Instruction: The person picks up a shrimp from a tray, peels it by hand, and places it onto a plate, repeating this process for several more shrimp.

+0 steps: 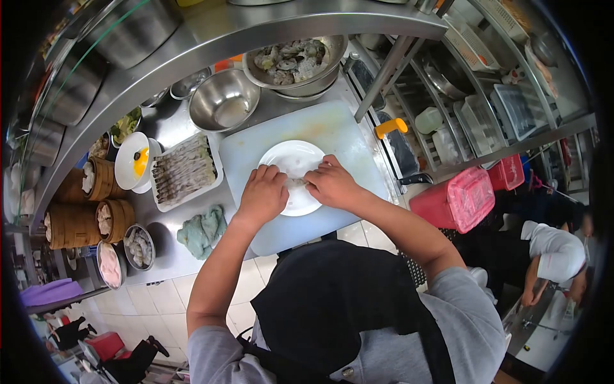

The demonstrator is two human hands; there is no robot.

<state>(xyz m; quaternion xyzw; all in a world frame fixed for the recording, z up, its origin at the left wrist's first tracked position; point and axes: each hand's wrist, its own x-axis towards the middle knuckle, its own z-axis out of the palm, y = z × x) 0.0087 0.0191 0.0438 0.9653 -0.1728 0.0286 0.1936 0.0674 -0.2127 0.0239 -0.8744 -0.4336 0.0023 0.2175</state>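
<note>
A white plate [300, 203] lies on the pale cutting board [348, 134]. Over its left part, my left hand [262, 192] has its fingers curled and closed. My right hand [332, 183] is closed over the plate's right part, fingertips pinched inward. Between the two hands is a small greyish piece [295, 182], which looks like a shrimp, held at its ends by the fingertips. To the left of the board stands a white tray [218, 171] with rows of shrimps [185, 169].
Steel bowl [224, 99] and colander of shellfish [291, 61] stand behind the board. Bamboo steamers [67, 225], a green cloth [202, 232] and a bowl with yolk [131, 179] are left. A knife [416, 180] and red bin [470, 198] are right. A co-worker [556, 253] bends at far right.
</note>
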